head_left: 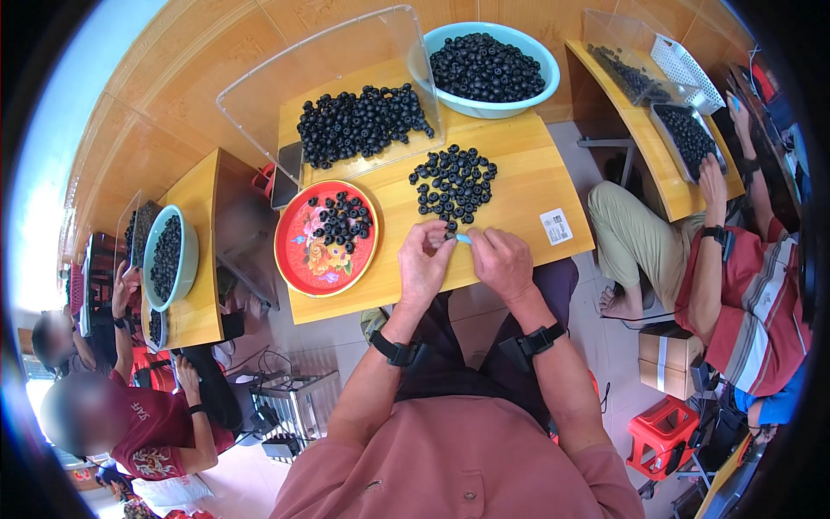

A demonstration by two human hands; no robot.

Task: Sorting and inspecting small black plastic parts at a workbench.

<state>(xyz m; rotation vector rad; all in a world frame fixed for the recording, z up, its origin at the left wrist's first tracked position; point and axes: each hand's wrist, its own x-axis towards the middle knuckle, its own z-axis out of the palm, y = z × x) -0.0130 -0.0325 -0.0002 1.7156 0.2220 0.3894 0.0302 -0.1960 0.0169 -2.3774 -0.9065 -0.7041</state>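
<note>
Above the front of the wooden table, my left hand [424, 264] pinches a small black bead-like part [450, 227] between thumb and fingers. My right hand [503, 266] is closed on a slim light-blue tool [464, 239], whose tip reaches toward that part; contact cannot be made out. Just beyond my fingers lies a loose pile of round black parts with holes [453, 183]. To the left is a red round tray with a flower pattern [304, 255], several of the same parts lying in its upper right.
A clear plastic bin [259, 95] with many black parts stands at the back, beside a light-blue basin [553, 73] heaped with more. A dark phone-like slab [286, 176] leans by the bin. People work at tables on both sides; a red stool [661, 432] stands right.
</note>
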